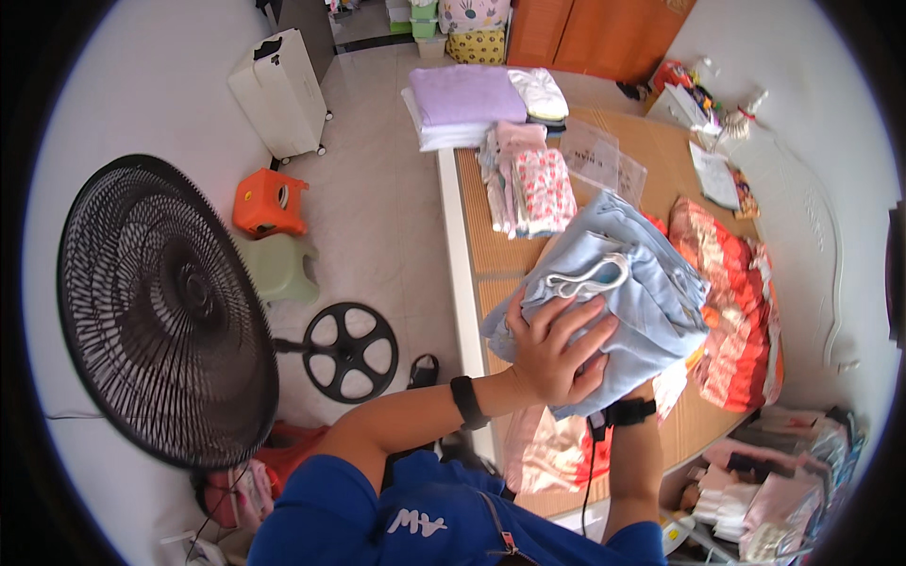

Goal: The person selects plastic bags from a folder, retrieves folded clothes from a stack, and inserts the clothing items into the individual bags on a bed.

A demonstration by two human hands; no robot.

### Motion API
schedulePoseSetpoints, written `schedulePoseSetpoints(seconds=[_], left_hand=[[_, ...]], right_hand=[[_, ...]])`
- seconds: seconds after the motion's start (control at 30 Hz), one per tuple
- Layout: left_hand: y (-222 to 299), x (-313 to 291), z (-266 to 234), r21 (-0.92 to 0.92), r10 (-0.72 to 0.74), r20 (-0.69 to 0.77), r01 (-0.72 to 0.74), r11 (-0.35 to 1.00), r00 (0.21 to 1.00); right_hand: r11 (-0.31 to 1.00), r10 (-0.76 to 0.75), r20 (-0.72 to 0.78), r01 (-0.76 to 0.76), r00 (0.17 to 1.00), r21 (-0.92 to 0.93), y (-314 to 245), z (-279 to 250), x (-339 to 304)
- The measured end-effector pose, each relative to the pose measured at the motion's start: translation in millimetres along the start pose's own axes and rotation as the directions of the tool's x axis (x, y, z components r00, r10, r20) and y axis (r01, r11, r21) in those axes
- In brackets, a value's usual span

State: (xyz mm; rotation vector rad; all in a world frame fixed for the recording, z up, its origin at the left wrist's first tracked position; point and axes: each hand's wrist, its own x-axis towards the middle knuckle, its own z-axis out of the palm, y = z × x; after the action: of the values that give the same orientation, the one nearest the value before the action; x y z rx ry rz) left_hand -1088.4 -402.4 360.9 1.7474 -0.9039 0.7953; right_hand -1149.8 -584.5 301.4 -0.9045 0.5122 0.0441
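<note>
A folded bundle of light blue cloth [651, 283], with a white drawstring [590, 276] on top, is held up over the bed between my hands. It looks like trousers, though the folds hide its full shape. My left hand [563, 354] lies on its upper face, fingers spread just below the drawstring. Underneath is my right hand [642, 391], its fingers hidden by the cloth and only the part near the wrist showing. Both wrists wear black bands, and a cable hangs from the right one.
Folded clothes [543, 189] and a purple folded cloth [467, 94] lie on the bed beyond. Red patterned bedding [722, 302] is at right. A black fan [175, 307] stands left, near an orange stool [271, 202], green stool [281, 267] and white suitcase [280, 94].
</note>
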Motion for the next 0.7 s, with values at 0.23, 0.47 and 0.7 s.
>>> schedulePoseSetpoints(seconds=[0.23,0.47,0.7], left_hand=[[-157.4,124.7,2.0,0.065,-0.027,0.043,0.024,0.998,0.999],[-302.2,204.2,-35.4,0.418,-0.260,0.056,0.214,0.883,0.964],[-452.8,287.2,-37.2,0.600,-0.244,0.003,0.194,0.776,0.970]], right_hand=[[1.000,0.026,-0.068,-0.025,0.997,0.013,-35.4,60.5,176.3],[0.984,0.175,0.145,-0.176,0.974,-0.009,-53.2,208.2,384.2],[0.959,0.277,0.383,-0.279,0.881,-0.052,-62.8,348.3,570.2]])
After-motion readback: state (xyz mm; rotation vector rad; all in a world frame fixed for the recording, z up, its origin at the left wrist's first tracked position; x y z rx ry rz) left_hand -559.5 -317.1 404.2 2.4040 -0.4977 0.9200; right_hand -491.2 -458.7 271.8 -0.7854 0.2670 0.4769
